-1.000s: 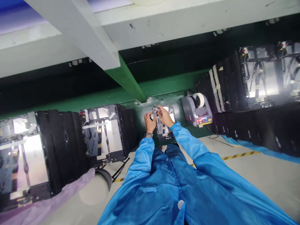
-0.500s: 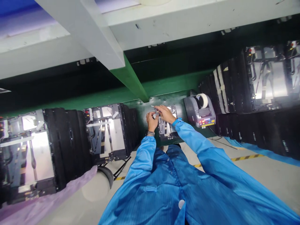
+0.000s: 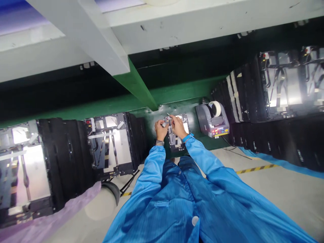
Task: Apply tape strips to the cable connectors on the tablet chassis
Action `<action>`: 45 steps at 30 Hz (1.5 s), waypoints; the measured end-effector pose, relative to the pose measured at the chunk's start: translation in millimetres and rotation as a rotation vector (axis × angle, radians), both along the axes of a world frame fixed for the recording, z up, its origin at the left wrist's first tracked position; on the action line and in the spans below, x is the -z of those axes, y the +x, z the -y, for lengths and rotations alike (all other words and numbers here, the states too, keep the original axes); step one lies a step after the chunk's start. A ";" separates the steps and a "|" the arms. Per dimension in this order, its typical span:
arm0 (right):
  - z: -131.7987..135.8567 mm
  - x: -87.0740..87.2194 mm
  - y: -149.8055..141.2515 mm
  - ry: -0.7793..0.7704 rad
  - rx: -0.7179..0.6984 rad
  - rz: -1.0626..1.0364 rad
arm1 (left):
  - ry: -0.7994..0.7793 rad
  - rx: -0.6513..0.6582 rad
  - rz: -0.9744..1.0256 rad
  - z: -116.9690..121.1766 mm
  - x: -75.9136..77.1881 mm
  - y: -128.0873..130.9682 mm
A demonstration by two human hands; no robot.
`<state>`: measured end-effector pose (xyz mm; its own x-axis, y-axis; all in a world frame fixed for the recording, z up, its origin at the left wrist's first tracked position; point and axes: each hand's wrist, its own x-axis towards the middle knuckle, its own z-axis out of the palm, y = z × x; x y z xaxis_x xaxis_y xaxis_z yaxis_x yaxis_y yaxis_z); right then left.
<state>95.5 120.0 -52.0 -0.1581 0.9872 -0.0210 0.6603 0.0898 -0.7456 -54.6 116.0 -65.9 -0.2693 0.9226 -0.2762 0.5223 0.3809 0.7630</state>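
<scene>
The device [image 3: 176, 137] is laid flat on the bench [image 3: 154, 117], apparently for steady access, its upper edge met by the left hand [image 3: 161, 130] and right hand [image 3: 177, 126], fingers bent, though whether anything is grasped cannot be told.

Pale floor [image 3: 268, 189], yellow-black striped tape [image 3: 257, 169]; green workbench [image 3: 152, 144]; whitish overhead beam [image 3: 202, 25].

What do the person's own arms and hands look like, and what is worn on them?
The left hand has a greyish band at the wrist, the right hand a blue band; no gloves. The sleeves are long, shiny and blue, with gathered ends.
</scene>
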 end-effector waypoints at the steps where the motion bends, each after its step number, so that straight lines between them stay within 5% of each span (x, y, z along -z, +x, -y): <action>1: 0.4 -0.1 -0.8 -0.002 0.019 0.001 | -0.001 -0.011 0.005 -0.4 0.4 0.1; 7: 8.9 -16.1 -6.8 -0.036 0.159 -0.238 | -0.036 -0.067 0.018 -1.0 -4.8 3.3; 14: 53.2 -31.8 -39.5 -0.701 0.588 -1.471 | -0.055 -0.142 0.040 -1.3 -9.3 8.1; 18: 59.2 -29.3 -47.3 -0.844 0.680 -1.787 | -0.051 -0.138 0.043 -0.7 -13.1 9.6; 45: 47.8 -29.9 -39.8 -0.925 0.811 -1.792 | -0.020 -0.007 0.057 1.0 -23.3 10.3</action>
